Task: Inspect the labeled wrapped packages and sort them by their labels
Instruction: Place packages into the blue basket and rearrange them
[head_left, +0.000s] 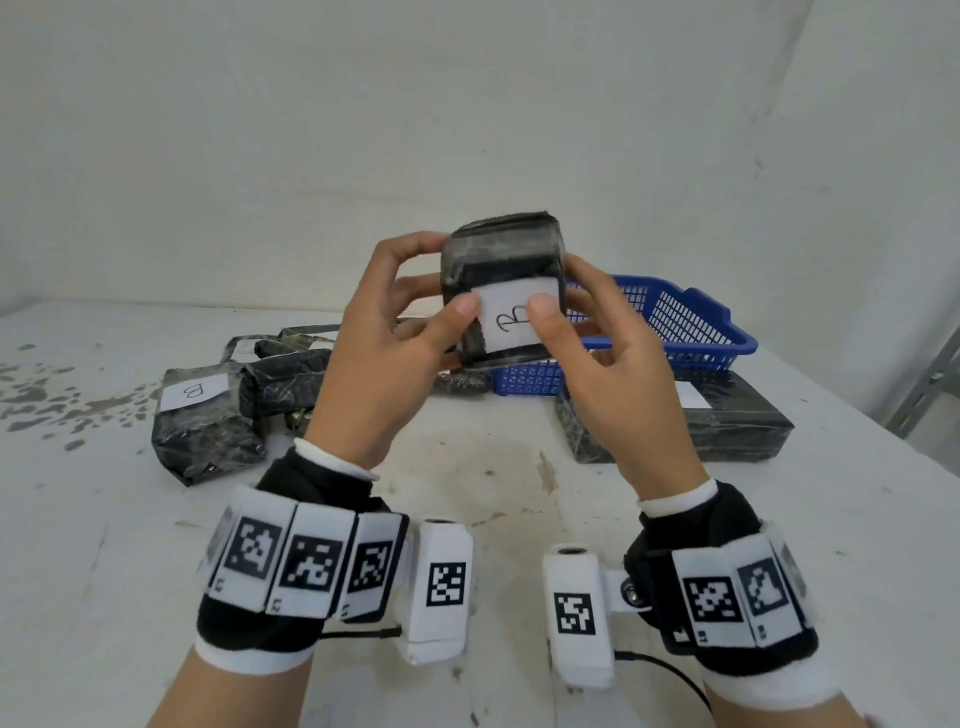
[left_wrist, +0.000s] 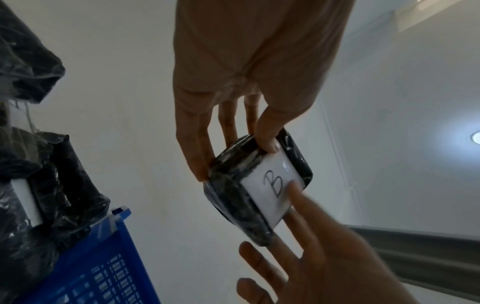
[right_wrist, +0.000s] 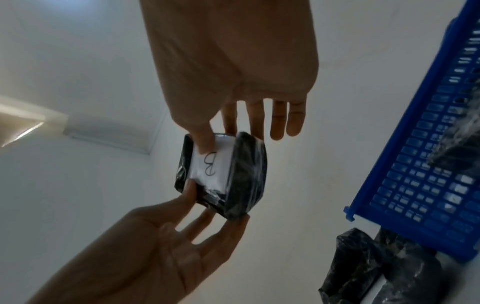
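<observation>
A small black wrapped package (head_left: 498, 249) is held up over the table by both hands, its white label (head_left: 511, 319) with a handwritten "B" facing me. My left hand (head_left: 441, 278) grips its left side, thumb on the label's edge, fingers behind. On the other side my right hand (head_left: 561, 288) grips it the same way. The left wrist view shows the package (left_wrist: 233, 197) between thumb and fingers; the right wrist view shows this package (right_wrist: 244, 176) too. Another "B" package (head_left: 208, 415) lies at the left of the table in a pile.
A blue plastic basket (head_left: 691, 322) sits behind the hands at the right of the white table (head_left: 493, 493). A flat black package (head_left: 727, 421) lies in front of it. More wrapped packages (head_left: 291, 374) are heaped at the left. A wall stands close behind.
</observation>
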